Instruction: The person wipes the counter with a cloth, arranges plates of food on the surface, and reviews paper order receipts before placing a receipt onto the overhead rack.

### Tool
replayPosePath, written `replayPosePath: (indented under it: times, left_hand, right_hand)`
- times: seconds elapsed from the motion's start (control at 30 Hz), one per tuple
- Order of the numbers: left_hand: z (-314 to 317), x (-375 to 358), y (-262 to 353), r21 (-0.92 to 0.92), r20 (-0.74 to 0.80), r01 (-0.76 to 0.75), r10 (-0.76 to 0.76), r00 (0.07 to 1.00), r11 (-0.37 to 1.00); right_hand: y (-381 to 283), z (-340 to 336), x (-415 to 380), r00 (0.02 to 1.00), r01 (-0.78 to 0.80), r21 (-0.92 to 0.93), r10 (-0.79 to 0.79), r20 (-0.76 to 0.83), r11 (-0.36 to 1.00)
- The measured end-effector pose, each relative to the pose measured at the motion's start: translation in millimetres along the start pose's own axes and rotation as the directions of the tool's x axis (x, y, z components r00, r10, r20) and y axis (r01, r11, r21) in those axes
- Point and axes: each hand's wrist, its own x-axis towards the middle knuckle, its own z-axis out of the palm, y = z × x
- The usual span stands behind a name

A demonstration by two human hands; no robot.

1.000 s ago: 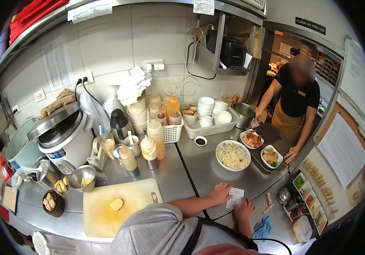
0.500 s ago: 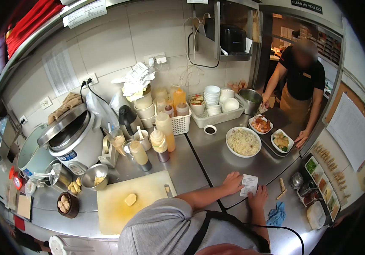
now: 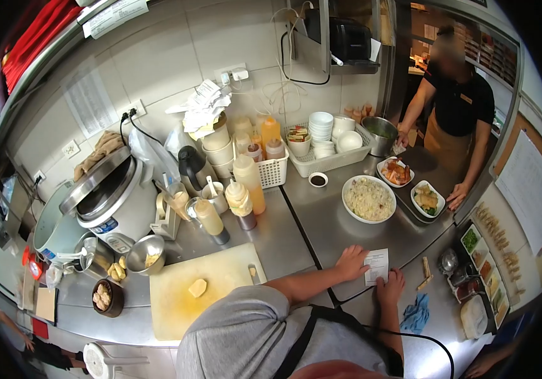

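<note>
A printed paper slip (image 3: 377, 268) lies on the steel counter between my hands. My left hand (image 3: 351, 263) rests at its left edge, fingers stretched out and touching the paper. Against the slip's lower right corner lies my right hand (image 3: 391, 287), its fingers extended along the steel. Beyond them sits a white bowl of fried rice (image 3: 369, 200). A crumpled blue cloth (image 3: 415, 314) and a small tan strip (image 3: 425, 274) lie right of my right hand. On my left, a cutting board (image 3: 173, 278) carries a pale yellow piece of food (image 3: 197, 288).
A co-worker (image 3: 460, 101) stands across the counter, by two dishes of food (image 3: 395, 172) (image 3: 427, 199). Squeeze bottles (image 3: 249, 183), a bowl basket (image 3: 328, 163) and a rice cooker (image 3: 116, 196) line the back. Garnish trays (image 3: 482, 265) stand at right.
The camera view has shifted slightly, so the scene sits farther right and higher. The co-worker's head is more upright. My hands remain at the slip.
</note>
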Motion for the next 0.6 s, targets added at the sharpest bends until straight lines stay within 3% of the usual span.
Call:
replayPosePath:
  times: [0.23,0.6]
  left_hand:
    - [-1.9,1.6,3.4,0.017,-0.02,0.017,-0.017,1.0,1.0]
    - [-5.4,2.8,0.8,-0.005,0.017,-0.025,0.025,1.0,1.0]
  right_hand:
    - [-2.5,-5.8,1.3,0.999,-0.024,0.095,0.027,-0.022,0.995]
    - [-2.7,-3.1,1.6,0.996,0.035,0.069,-0.029,-0.09,0.997]
